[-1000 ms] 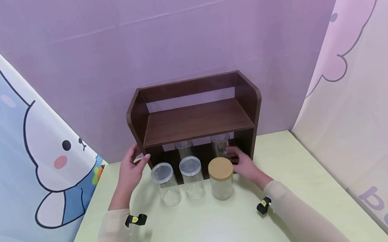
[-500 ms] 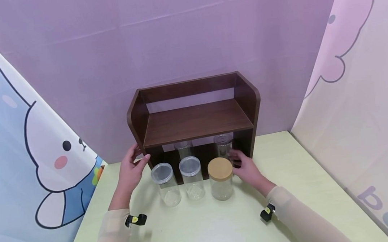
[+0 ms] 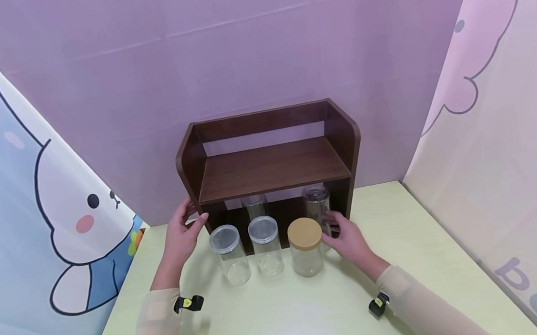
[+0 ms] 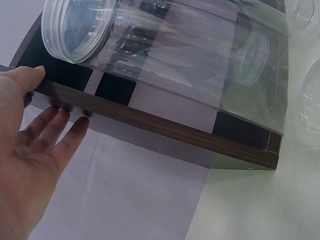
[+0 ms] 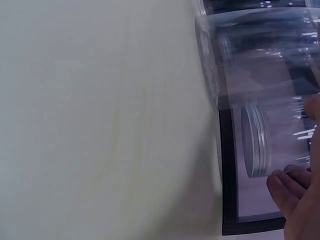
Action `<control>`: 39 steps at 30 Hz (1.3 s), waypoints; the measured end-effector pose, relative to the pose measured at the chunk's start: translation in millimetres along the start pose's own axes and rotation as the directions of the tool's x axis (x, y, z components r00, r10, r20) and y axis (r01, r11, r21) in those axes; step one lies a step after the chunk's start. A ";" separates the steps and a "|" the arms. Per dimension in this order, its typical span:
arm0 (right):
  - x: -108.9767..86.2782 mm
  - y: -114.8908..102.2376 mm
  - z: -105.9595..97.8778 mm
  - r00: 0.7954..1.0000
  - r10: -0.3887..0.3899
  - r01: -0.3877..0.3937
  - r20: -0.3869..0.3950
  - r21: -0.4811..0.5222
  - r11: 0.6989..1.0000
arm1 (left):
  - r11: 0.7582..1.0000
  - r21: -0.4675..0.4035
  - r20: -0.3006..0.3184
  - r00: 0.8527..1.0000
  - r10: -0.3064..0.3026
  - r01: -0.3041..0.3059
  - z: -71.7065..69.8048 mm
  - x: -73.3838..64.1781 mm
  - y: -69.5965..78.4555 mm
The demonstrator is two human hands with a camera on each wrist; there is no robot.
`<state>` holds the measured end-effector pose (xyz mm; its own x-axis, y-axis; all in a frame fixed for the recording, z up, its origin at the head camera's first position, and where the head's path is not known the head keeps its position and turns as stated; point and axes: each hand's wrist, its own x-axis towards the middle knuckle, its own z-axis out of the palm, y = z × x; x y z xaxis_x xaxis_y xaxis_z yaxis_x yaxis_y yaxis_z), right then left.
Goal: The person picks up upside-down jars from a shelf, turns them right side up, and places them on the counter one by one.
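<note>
Presently, the right hand [image 3: 350,239] holds the inverted jar [image 3: 315,203] at the right front of the lower level of the dark brown shelf [image 3: 273,170]. The grip is moderately wide, set to the thickness of this jar: the fingers are on its side with fingertips close to the silvery lid [image 5: 256,140], and the thumb is on the nearer side. The jar is turned with this lid down and its ringed bottom up, and through its clear wall one sees the things behind. I cannot tell whether the lid rests on the wood.

The left hand [image 3: 181,236] has hold of the left side panel of the same shelf; the thumb lies over the front edge and the fingers touch the outer face, so the panel is between them in a loose pinch.

Before the shelf, on the pale table [image 3: 275,317], three containers stand upright in a row: the left jar [image 3: 233,261] and the middle jar [image 3: 268,250], each under a greyish lid, and the tan-lidded jar [image 3: 306,261]. Their walls are clear, and their round bottoms show through. The tan-lidded jar hides a part of the inverted one; whether the right hand touches it, I cannot tell. Deeper in the lower level, behind the middle jar, is the rear jar [image 3: 254,205], also clear and partly hidden.
</note>
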<state>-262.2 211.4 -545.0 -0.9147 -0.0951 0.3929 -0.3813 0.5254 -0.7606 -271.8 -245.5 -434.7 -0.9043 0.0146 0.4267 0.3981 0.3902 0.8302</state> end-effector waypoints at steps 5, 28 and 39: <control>-9.5 -3.0 -4.7 1.000 0.015 -0.016 -0.020 -0.059 0.998 | 1.000 -0.005 0.002 1.000 0.010 -0.010 -1.4 1.6 -8.3; -38.8 -1.2 -34.4 0.997 -0.029 0.023 -0.070 -0.083 0.996 | 1.000 -0.005 -0.005 1.000 0.023 -0.023 -1.1 -1.2 -9.0; -37.8 -4.0 -50.9 0.991 -0.085 0.078 -0.101 -0.075 0.994 | 1.000 -0.012 -0.003 1.000 0.027 -0.027 -1.5 -2.5 -6.3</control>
<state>-219.2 255.9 -530.4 -0.8606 -0.0536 0.5065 -0.4402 0.5787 -0.6866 -271.8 -249.4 -440.5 -0.8927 0.0223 0.4501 0.4242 0.3787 0.8226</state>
